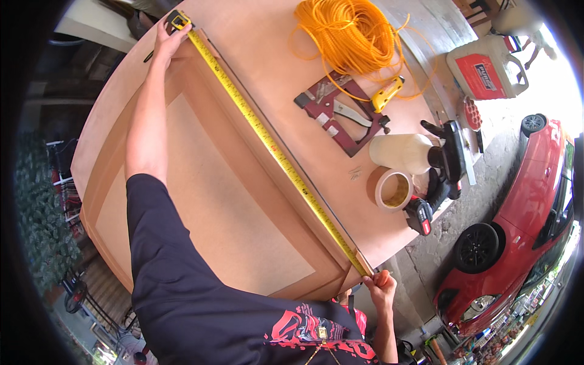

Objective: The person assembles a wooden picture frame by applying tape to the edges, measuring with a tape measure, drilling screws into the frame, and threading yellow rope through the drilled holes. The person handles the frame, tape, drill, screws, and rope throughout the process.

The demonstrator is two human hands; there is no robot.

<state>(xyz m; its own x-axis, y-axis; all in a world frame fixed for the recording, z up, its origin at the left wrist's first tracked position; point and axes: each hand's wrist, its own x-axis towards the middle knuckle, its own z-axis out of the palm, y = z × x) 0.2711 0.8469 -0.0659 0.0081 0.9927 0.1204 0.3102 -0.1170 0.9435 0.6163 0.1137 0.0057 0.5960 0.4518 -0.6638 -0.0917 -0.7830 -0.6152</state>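
Observation:
A yellow tape measure blade point(267, 143) runs straight along the long right-hand edge of a framed brown wooden panel point(216, 201). At the far left corner, my left hand point(168, 41) is closed around the black and yellow tape measure case point(179, 20), its arm stretched out over the panel. Down at the near right corner, my right hand point(382, 288) pinches the free end of the blade against the panel's edge. Its fingertips partly hide that end. The panel has a raised border around a lighter recessed centre, and it lies flat on a pale wooden board.
Right of the tape lie coiled orange rope point(350, 33), a maroon staple gun point(340, 109), a yellow-handled cutter point(387, 94), a white spray bottle point(404, 152), a tape roll point(390, 189) and a cordless tool's battery point(420, 216). A jerrycan point(483, 70) stands beyond; a red car point(517, 225) is parked at right.

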